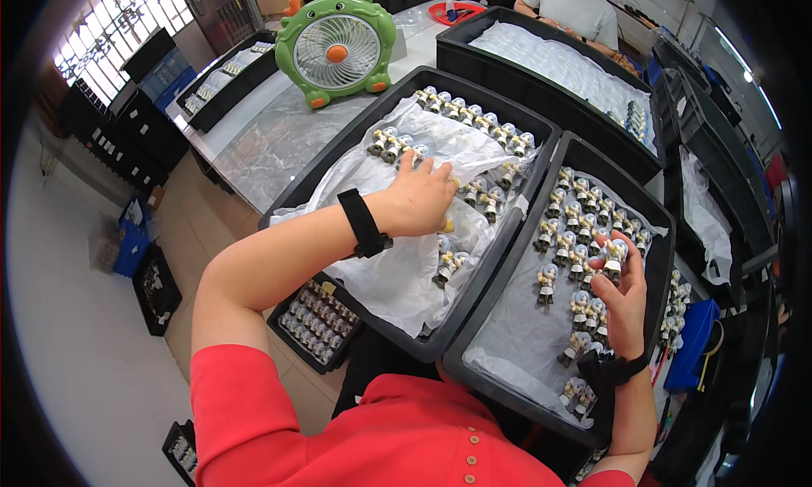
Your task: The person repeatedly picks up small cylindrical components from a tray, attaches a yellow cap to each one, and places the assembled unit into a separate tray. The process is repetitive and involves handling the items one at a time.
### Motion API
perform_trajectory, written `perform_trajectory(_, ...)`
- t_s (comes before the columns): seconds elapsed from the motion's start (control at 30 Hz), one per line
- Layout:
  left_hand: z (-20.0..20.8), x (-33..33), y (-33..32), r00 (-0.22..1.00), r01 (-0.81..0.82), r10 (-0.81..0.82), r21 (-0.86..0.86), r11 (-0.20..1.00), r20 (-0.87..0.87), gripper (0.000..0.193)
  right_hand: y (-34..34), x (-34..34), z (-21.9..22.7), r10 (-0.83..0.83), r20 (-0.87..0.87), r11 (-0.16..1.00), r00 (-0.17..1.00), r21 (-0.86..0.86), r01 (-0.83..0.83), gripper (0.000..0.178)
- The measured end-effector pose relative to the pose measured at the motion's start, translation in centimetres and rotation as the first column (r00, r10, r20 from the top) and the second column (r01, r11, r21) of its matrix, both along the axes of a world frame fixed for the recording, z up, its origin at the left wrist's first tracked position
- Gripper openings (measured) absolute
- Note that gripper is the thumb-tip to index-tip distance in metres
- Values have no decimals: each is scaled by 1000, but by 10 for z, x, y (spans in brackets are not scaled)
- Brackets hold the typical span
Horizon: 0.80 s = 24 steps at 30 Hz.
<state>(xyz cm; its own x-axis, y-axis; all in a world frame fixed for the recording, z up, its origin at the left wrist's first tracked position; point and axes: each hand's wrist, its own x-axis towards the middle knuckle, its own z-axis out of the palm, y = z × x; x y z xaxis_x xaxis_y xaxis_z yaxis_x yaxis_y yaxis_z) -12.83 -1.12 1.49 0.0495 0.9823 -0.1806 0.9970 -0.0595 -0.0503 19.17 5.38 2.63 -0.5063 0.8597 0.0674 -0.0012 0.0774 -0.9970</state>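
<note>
My left hand (420, 201) reaches palm down over the left black tray (541, 161), its fingers spread among small figurines there. What lies directly under the palm is hidden, though bits of yellow show at its edge. In that tray, several figurines (474, 113) stand in a row along the far side on crumpled white tissue sheet (372, 267). My right hand (624, 299) is closed around a figurine (615, 252) with a pale rounded head and dark base, held above the right black tray (478, 352). Many similar figurines (547, 282) stand or lie on that tray's white liner.
A green fan (337, 54) stands on the table beyond the trays. Behind, a large black tray (524, 73) holds covered rows, and a person (575, 13) sits past it. Lower left, a smaller tray of figurines (317, 325) sits below; a blue bin (694, 343) is at right.
</note>
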Motion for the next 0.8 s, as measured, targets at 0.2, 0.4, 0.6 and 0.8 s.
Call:
perform_trajectory(0.2, 3, -3, -1, 999, -4, 4, 1, 1000, 41, 60, 0, 1, 0, 12, -1, 1000, 1000, 5, -12, 67)
perform_trajectory(0.4, 9, -4, -3, 991, -6, 5, 4, 1000, 135, 56, 0, 1, 0, 15, -10, 1000, 1000, 2, -15, 68)
perform_trajectory(0.6, 5, -11, -6, 930, 56, -114, 172, 983, 350, 43, 0, 2, 0, 14, -14, 1000, 1000, 10, -14, 67)
perform_trajectory(0.8, 21, -6, -15, 887, 81, -120, 107, 991, 445, 46, -1, 1, 2, 11, -19, 1000, 1000, -6, -11, 66)
